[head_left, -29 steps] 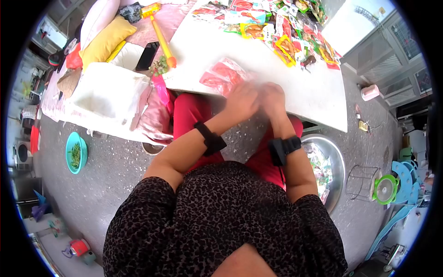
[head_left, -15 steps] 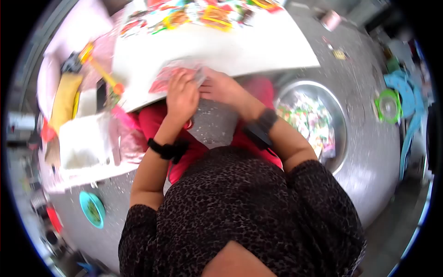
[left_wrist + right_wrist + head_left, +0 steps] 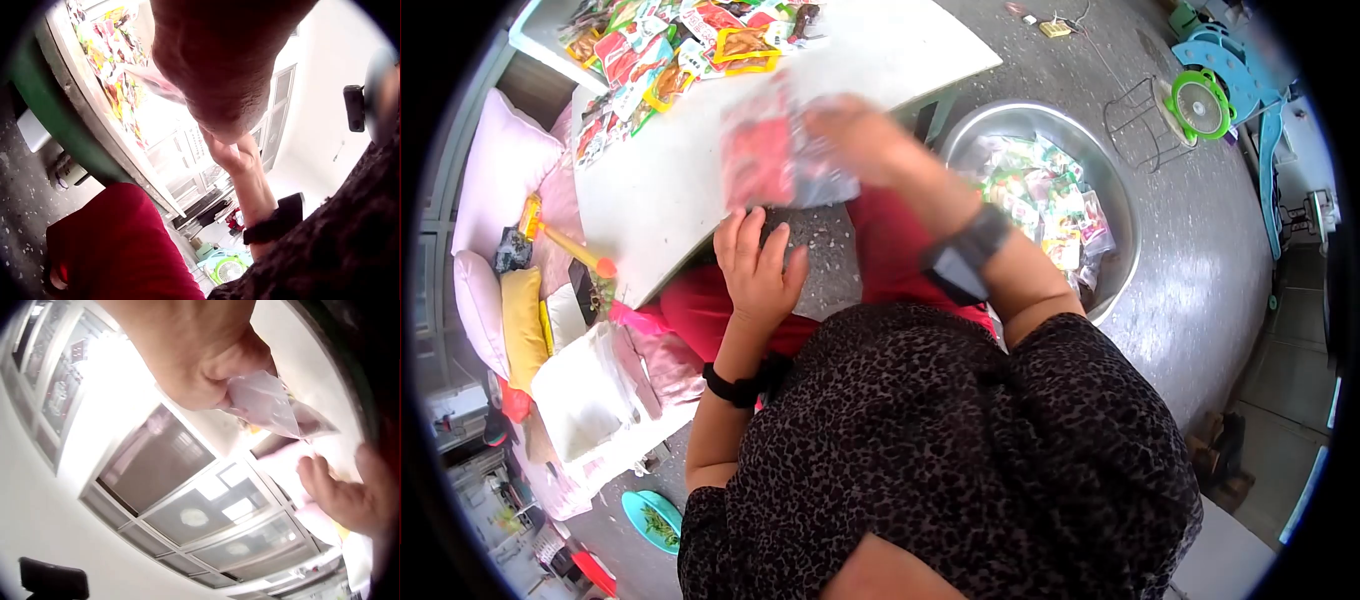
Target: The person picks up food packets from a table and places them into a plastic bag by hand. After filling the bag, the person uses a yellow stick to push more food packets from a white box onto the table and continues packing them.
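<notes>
A clear plastic bag with red contents (image 3: 760,150) is held up over the near edge of the white table (image 3: 690,190), blurred by motion. The right hand (image 3: 855,135) grips its right side; in the right wrist view the fingers of the right hand (image 3: 219,369) are curled round the clear plastic (image 3: 265,406). Just below the bag, the left hand (image 3: 758,270) has its fingers spread and relaxed; whether a fingertip touches the bag is unclear. The left wrist view shows the left hand (image 3: 219,69) large and dark, with part of the bag (image 3: 159,84) beyond it.
Colourful food packets (image 3: 670,60) lie heaped at the table's far side. A large metal basin (image 3: 1125,240) holding many packets stands on the floor at the right. Pillows (image 3: 505,140), a white plastic bag (image 3: 585,385) and a yellow-orange toy hammer (image 3: 570,245) are on the left.
The bag has risen from the table edge in the right hand. The left hand has come off it to just below, fingers spread. The head view has turned, bringing the basin higher in the picture.
</notes>
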`<state>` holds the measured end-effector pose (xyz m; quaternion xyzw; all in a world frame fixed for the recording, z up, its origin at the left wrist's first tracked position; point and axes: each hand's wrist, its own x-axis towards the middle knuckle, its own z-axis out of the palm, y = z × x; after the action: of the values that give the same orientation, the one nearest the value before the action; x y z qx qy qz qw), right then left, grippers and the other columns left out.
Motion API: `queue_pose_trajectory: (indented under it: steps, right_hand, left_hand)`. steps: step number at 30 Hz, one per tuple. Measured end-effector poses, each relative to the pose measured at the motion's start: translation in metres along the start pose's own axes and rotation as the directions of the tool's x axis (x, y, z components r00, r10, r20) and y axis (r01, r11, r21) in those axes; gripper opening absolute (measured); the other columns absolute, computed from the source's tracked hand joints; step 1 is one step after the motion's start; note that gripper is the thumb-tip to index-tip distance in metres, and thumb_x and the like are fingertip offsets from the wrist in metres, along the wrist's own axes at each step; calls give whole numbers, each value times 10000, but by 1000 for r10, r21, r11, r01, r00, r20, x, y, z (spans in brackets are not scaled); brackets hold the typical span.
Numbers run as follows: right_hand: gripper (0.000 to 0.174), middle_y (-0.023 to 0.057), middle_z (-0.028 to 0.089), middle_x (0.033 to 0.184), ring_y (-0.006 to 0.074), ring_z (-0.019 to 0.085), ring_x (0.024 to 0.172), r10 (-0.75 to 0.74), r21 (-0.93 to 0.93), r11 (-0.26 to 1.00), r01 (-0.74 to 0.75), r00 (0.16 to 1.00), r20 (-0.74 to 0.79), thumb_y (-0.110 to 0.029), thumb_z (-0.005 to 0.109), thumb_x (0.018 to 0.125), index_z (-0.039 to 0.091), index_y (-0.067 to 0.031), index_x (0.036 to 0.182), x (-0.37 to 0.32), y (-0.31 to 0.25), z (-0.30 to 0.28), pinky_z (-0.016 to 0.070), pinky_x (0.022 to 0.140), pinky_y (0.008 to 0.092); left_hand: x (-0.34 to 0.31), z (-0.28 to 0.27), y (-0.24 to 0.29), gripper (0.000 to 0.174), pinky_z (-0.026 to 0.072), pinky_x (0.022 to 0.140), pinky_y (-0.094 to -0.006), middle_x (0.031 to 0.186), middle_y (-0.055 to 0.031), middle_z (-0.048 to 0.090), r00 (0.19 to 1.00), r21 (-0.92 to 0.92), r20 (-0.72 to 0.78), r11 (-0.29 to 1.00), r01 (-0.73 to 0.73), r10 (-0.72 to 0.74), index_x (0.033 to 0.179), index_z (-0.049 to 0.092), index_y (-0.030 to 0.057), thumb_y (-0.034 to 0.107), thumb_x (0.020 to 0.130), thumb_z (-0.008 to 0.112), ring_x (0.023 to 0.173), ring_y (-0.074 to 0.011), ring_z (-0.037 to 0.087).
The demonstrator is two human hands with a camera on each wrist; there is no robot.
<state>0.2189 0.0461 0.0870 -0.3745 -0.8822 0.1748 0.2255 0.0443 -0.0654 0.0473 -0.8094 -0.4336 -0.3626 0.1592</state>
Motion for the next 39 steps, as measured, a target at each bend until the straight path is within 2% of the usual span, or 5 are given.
queue_pose_trajectory:
  steps: [12, 18, 31, 33, 39]
  right_hand:
    - [201, 86, 520, 794, 177, 527, 654, 904, 880, 334, -337, 377, -199, -197, 470, 802, 490, -29, 911, -201, 208, -64, 466, 571, 288]
    - [246, 138, 533, 746, 339, 496, 737, 356, -415, 836, -358, 930, -85, -146, 656, 524, 518, -59, 709, -321, 252, 2, 404, 654, 376]
    - [264, 173, 576, 727, 263, 561, 620, 863, 60, 498, -865, 487, -132, -215, 458, 742, 566, 20, 692, -356, 322, 51, 423, 559, 376]
    - [289, 155, 576, 774, 225, 555, 676, 780, -316, 544, -777, 607, -150, -195, 406, 789, 543, 57, 758, -294, 250, -5, 418, 592, 375]
    - [354, 149, 448, 1057, 307, 463, 954, 853, 862, -458, 219, 380, 357, -239, 324, 859, 331, 36, 1082, -267, 354, 48, 348, 835, 395]
  left_hand:
    - [-114, 46, -48, 232, 388, 767, -384, 961, -161, 498, 765, -113, 572, 895, 432, -296, 831, 531, 15, 135, 636, 570, 911, -324, 468]
    - [-140, 54, -52, 228, 412, 739, -370, 894, -141, 532, 583, -84, 779, 883, 461, -230, 829, 541, 34, 167, 645, 560, 862, -297, 502]
    - [-147, 54, -53, 244, 412, 714, -375, 888, -129, 541, 510, -13, 816, 874, 485, -271, 854, 545, 47, 194, 659, 546, 837, -297, 510]
    - [-148, 55, -54, 246, 412, 713, -375, 883, -126, 541, 499, 6, 820, 875, 483, -280, 858, 545, 50, 194, 659, 546, 834, -296, 510]
    - [-142, 53, -50, 239, 413, 708, -375, 878, -122, 543, 513, 16, 800, 865, 501, -312, 855, 546, 57, 190, 656, 545, 825, -294, 514]
